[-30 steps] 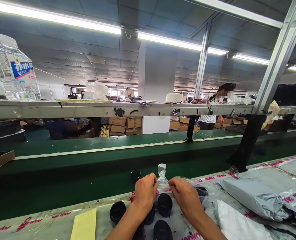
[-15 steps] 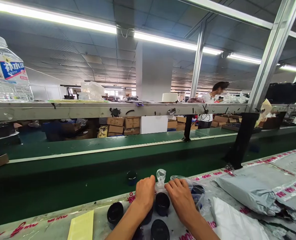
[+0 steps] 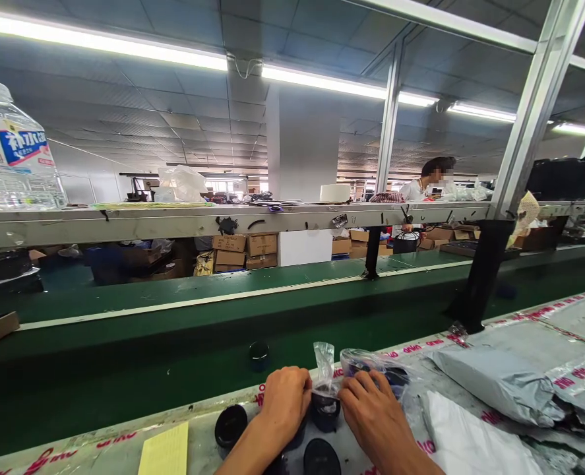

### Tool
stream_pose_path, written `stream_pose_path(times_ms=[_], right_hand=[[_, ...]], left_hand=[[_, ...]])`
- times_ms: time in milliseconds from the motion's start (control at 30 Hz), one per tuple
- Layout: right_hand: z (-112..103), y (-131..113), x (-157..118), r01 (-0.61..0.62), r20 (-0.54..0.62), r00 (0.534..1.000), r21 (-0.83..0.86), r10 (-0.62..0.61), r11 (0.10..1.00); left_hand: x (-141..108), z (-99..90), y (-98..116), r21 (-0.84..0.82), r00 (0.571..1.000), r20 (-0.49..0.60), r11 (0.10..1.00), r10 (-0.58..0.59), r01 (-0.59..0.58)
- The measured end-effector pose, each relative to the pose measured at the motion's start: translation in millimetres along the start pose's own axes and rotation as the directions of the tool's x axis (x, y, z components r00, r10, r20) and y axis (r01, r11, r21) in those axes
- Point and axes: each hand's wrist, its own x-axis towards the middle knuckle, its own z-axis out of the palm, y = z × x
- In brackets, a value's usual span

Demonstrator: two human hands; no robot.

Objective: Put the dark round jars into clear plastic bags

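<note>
Green conveyor belt runs across the front of the bench, so finished items can go straight onto it; one small black jar stands on it. Steel shelf overhead keeps a water bottle off the work surface; blue label with white characters, not legible. Grey mailer bags stacked at right, within reach. Bench edge carries tape with red print, unreadable. Yellow slip lies flat at left. Black jars clustered under the hands. Left hand and right hand both pinch the clear plastic bag at its neck, fingers closed; the bag sits over a jar between them.
</note>
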Motion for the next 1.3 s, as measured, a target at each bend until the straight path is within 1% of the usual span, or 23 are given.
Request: stream_pose_path(times_ms=[133, 267, 500, 667, 767, 900, 1000, 1133, 1233, 1300], right_hand=[[2, 0, -6, 0.019, -0.047, 0.999, 0.039, -0.017, 0.999], [4, 0, -11, -0.001, -0.074, 0.997, 0.071, 0.006, 0.997], [5, -3, -14, 0.002, -0.081, 0.997, 0.101, 0.007, 0.995], [6, -4, -19, 0.055, -0.062, 0.997, 0.096, -0.049, 0.994], [7, -6, -25, 0.089, -0.033, 0.996, 0.076, -0.087, 0.993], [11, -9, -32, 0.133, -0.030, 0.991, 0.043, -0.132, 0.990], [16, -9, -34, 0.138, -0.027, 0.990, 0.026, -0.137, 0.990], [25, -8, -37, 0.124, 0.022, 0.992, 0.029, -0.124, 0.992], [29, -10, -36, 0.097, 0.104, 0.989, 0.047, -0.101, 0.994], [28, -12, -32, 0.060, 0.178, 0.981, 0.070, -0.072, 0.996]], left_hand=[[-1, -0.4, 3, 0.027, 1.000, 0.016, 1.000, -0.016, 0.016], [-3, -1.2, 6, 0.057, 0.999, 0.034, 0.998, -0.024, 0.022], [-10, -7.8, 17, 0.126, 0.996, 0.077, 0.991, -0.041, 0.031], [-12, -11.6, 26, 0.165, 0.986, 0.145, 0.985, -0.081, 0.057], [-15, -7.6, 29, 0.184, 0.984, 0.158, 0.981, -0.085, 0.056], [-16, 4.6, 31, 0.181, 0.981, 0.169, 0.982, -0.092, 0.061], [-14, 13.0, 32, 0.163, 0.980, 0.171, 0.984, -0.099, 0.071], [-11, 19.0, 32, 0.140, 0.977, 0.174, 0.985, -0.120, 0.096], [-10, 19.9, 29, 0.127, 0.974, 0.181, 0.985, -0.138, 0.116], [-11, 18.6, 25, 0.115, 0.973, 0.186, 0.986, -0.140, 0.120]])
